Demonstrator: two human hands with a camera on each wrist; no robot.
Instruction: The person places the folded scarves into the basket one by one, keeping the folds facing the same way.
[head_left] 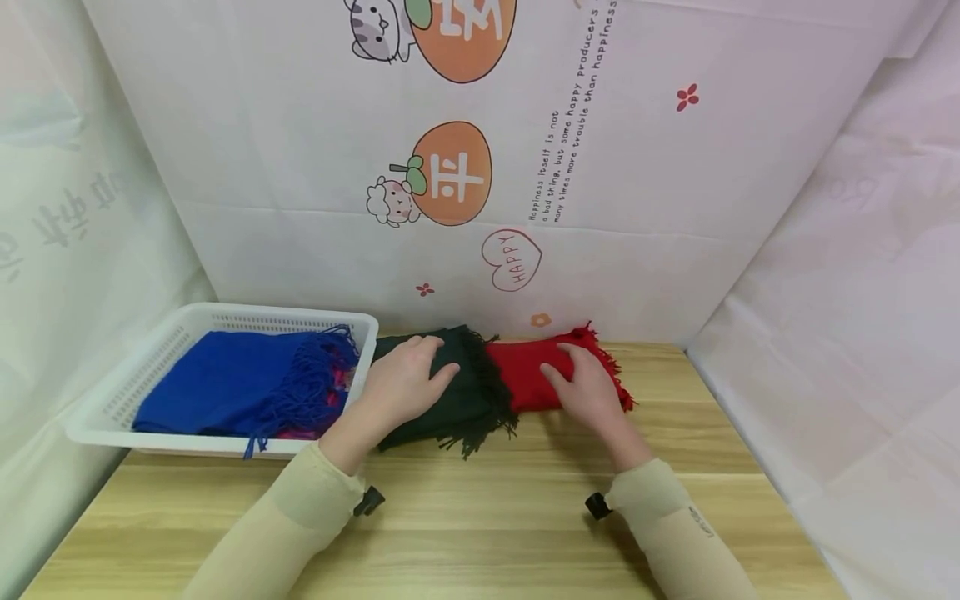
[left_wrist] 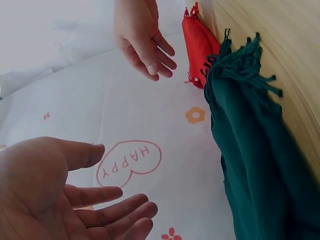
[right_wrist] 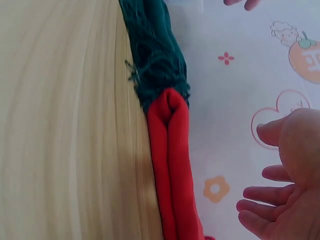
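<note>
A folded dark green fringed scarf [head_left: 452, 412] lies on the table against the back wall, and a folded red fringed scarf [head_left: 519, 373] adjoins its right end. My left hand [head_left: 401, 383] hovers over the green scarf, thumb apart from loosely bent fingers. In the left wrist view that hand [left_wrist: 50, 192] holds nothing, and a gap separates it from the green scarf [left_wrist: 255, 145]. Above the red scarf is my right hand [head_left: 588, 392], fingers relaxed. The right wrist view shows this hand [right_wrist: 295, 185] apart from the folded red scarf [right_wrist: 172, 155].
A white plastic basket [head_left: 296, 313] stands at the left, holding a folded blue fringed scarf [head_left: 225, 375] with some pink and red cloth partly hidden beneath it. White printed sheets [head_left: 637, 167] wall in the back and both sides of the wooden table [head_left: 480, 533].
</note>
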